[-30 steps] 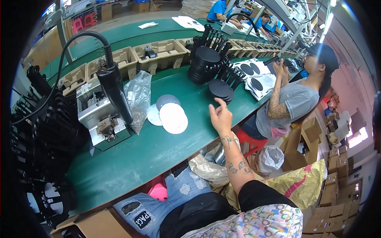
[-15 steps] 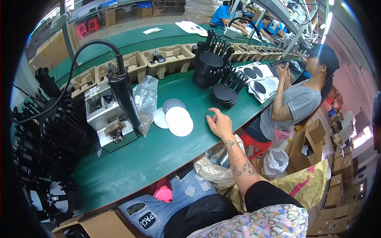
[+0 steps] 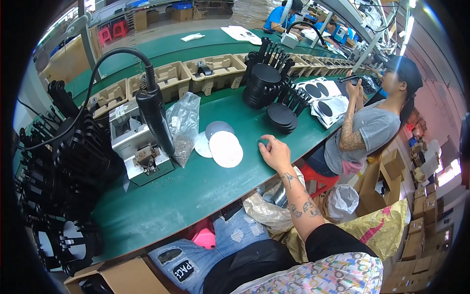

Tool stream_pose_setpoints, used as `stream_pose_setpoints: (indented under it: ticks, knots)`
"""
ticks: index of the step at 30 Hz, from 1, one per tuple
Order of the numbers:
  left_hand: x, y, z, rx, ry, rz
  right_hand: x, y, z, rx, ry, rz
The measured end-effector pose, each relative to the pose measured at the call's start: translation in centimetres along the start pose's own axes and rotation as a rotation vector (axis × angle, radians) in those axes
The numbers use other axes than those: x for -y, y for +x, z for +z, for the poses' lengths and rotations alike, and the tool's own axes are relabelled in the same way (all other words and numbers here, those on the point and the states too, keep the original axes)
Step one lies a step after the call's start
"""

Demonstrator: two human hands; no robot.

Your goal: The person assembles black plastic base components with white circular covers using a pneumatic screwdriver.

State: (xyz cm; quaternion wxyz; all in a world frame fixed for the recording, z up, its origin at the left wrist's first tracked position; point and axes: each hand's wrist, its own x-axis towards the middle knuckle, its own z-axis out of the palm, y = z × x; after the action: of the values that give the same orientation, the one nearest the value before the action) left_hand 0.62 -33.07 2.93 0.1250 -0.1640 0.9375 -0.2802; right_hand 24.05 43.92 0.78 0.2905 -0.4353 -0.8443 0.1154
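My right hand (image 3: 275,153) rests on the green tabletop (image 3: 196,196) near its front edge, its fingers loosely bent. The thumb and forefinger are a little apart, and I see nothing between them. My left hand is out of sight. To the left of the right hand lie overlapping round discs, a white one (image 3: 226,149) over a grey one (image 3: 219,128). Just beyond the hand stands a short stack of black round plates (image 3: 282,116) with arms, and behind it a taller stack (image 3: 265,74).
A black power screwdriver (image 3: 155,117) hangs over a metal screw feeder (image 3: 147,161), beside a clear bag of screws (image 3: 183,147). Black parts (image 3: 73,157) crowd the left. Moulded trays (image 3: 215,70) line the back. A co-worker (image 3: 367,127) sits at the right.
The view has shifted slightly, so everything sits a little further right in the picture. My right hand stays at the same spot on the table.
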Motion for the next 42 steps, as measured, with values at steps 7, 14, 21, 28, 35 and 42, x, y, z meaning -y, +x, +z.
stream_pose_setpoints:
  ticks: [7, 14, 21, 28, 35, 42]
  knots:
    - [2.1, 1.1, 1.6, -0.029, -0.019, 0.023, 0.2, 0.0, 0.0, 0.011, -0.015, -0.002]
    - [2.7, 0.4, 1.4, 0.047, -0.131, 0.096, -0.3, 0.1, 0.5, -0.020, -0.037, -0.035]
    - [3.0, -0.2, 2.1, -0.028, -0.104, 0.127, -0.3, -0.1, 0.7, -0.036, -0.015, -0.087]
    - [1.6, -5.5, 1.9, -0.095, -0.058, 0.100, -0.1, 0.2, 0.3, -0.047, -0.031, -0.101]
    - [2.9, -6.2, 3.3, -0.250, -0.326, 0.313, -0.5, 0.2, 0.6, -0.033, -0.036, -0.129]
    - [5.0, -8.1, -0.7, 0.132, -0.481, 0.489, -0.2, 0.1, 0.3, -0.021, -0.046, -0.114]
